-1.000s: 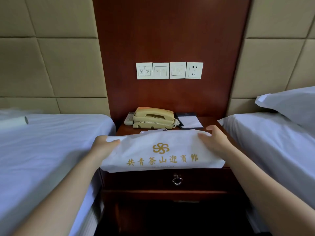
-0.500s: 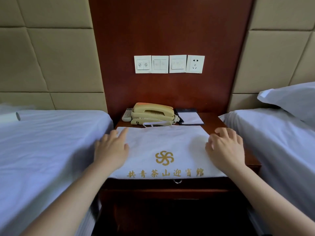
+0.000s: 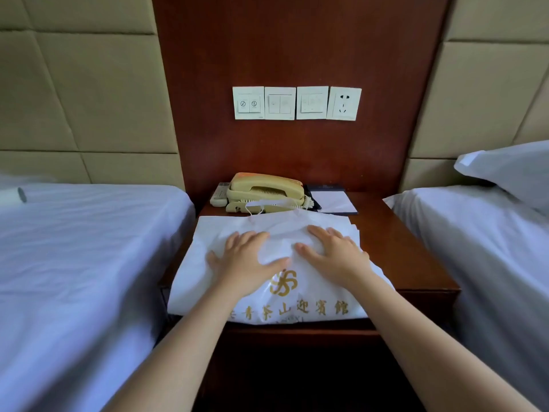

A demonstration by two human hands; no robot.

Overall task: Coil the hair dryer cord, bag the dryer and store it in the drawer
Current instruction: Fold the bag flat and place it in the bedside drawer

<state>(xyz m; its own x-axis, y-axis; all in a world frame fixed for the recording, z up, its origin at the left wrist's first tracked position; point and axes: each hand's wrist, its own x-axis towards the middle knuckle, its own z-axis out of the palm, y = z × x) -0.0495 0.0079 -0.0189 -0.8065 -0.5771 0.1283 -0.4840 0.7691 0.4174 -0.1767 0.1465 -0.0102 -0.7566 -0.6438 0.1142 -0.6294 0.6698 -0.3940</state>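
On the nightstand (image 3: pixel 401 248) between two beds (image 3: pixel 89 248) lay the white bag (image 3: pixel 214 233), the left hand (image 3: pixel 243 263) and right hand (image 3: pixel 335 257) pressing it with straight, spread fingers, gripping nothing. The dryer was not visible. Bagging seemed the step in hand; next likely called for grasping the bag and opening the drawer.

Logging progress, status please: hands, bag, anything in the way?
Left hand, right hand flat on white bag, no grip. Bag atop nightstand, overhanging front. Phone close behind.

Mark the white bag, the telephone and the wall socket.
white bag (image 3: pixel 214 233): head view, bare upper left corner of the fabric.
telephone (image 3: pixel 264 188): head view, middle of the handset.
wall socket (image 3: pixel 344 103): head view, centre of its plate.
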